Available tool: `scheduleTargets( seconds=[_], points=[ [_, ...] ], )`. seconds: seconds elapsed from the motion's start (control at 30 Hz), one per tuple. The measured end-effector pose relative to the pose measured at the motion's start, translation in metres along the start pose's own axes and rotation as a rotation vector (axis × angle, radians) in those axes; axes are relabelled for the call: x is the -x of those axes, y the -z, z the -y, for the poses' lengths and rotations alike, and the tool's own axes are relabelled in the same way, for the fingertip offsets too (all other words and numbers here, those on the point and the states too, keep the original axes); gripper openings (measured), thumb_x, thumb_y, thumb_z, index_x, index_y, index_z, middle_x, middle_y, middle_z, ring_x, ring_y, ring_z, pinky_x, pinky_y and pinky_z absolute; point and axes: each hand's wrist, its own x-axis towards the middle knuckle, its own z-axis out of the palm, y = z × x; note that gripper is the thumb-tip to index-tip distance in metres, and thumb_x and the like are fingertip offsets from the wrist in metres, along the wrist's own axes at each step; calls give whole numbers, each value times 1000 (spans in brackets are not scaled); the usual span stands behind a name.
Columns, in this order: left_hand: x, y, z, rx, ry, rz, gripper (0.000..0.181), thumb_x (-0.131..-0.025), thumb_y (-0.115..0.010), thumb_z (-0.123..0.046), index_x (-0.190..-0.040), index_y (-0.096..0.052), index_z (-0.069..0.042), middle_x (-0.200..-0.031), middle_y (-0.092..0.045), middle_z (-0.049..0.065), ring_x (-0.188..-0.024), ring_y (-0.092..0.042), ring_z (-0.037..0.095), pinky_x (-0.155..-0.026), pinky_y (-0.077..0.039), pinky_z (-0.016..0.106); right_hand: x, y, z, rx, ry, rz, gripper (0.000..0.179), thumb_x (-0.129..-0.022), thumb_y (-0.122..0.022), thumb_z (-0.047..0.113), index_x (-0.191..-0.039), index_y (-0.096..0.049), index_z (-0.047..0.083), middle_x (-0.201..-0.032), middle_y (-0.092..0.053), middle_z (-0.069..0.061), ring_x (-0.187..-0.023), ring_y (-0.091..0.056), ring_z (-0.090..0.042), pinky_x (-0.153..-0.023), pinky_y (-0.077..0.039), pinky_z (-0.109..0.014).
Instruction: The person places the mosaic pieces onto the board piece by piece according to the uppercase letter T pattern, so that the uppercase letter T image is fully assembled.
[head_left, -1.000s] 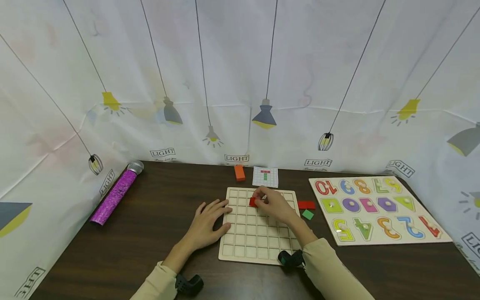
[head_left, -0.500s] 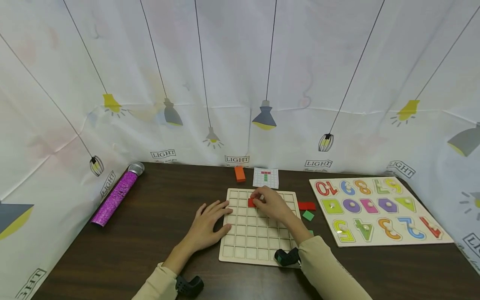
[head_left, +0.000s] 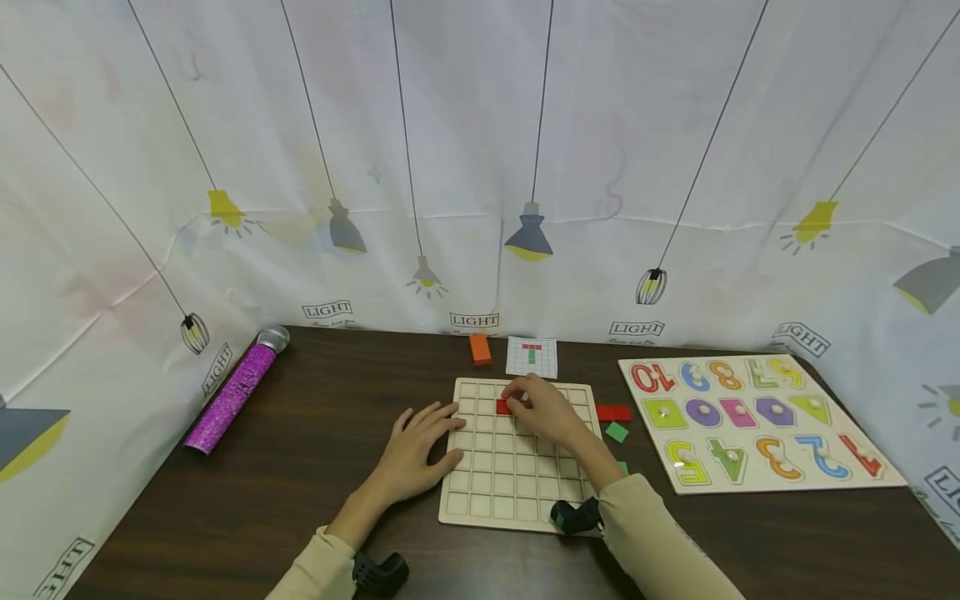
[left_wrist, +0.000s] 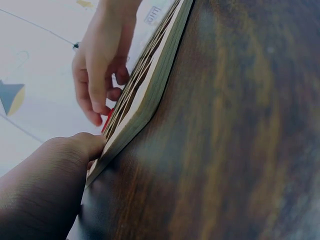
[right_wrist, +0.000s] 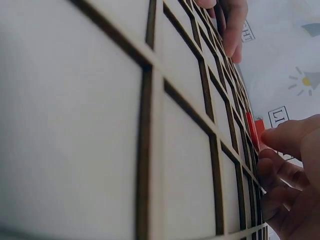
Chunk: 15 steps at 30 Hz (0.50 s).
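1. Fingers of the right hand (head_left: 542, 410) meet at a red tile (head_left: 503, 407) near the top of the wooden grid board (head_left: 502, 482), left of its middle; it looks to lie in the second row. Contact is clear, but I cannot tell whether they pinch the tile or merely press on it.

2. Left hand (head_left: 412, 446): fingers spread, tips and thumb resting on the board's left edge. If that light hold slackened, a sideways push from the right could slide the board over the dark tabletop (head_left: 322, 400).

3. Should the tile sit partly on a dividing ridge, pressing one side would likely tip it up. The right fingers hide part of it, so its seating cannot be judged.

4. More red pieces (head_left: 613, 413) and a green tile (head_left: 617, 432) lie just beside the board's right edge; another green piece (head_left: 623, 467) shows partly behind the right forearm. A careless sweep of that sleeve might scatter them.

5. Beyond the board lies a card (head_left: 532, 357) printed with a red-and-green T; miscounting its small squares could put a tile one cell off.
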Motion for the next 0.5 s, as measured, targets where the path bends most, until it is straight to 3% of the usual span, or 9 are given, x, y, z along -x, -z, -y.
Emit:
scheduleTargets(
  seconds=[0.5],
  points=[
    [2,0,-2,16,-25,-40,44,-93,-55,-42,-131,-56,-21,-147,-43,4,-137,-37,33,-108,-19,66,24,29,-15,6,30,-41,15,-93,-58,13,-104,-65,6,-94,-61,-4,-76,-54,-12,-65,-46,-25]
  ],
)
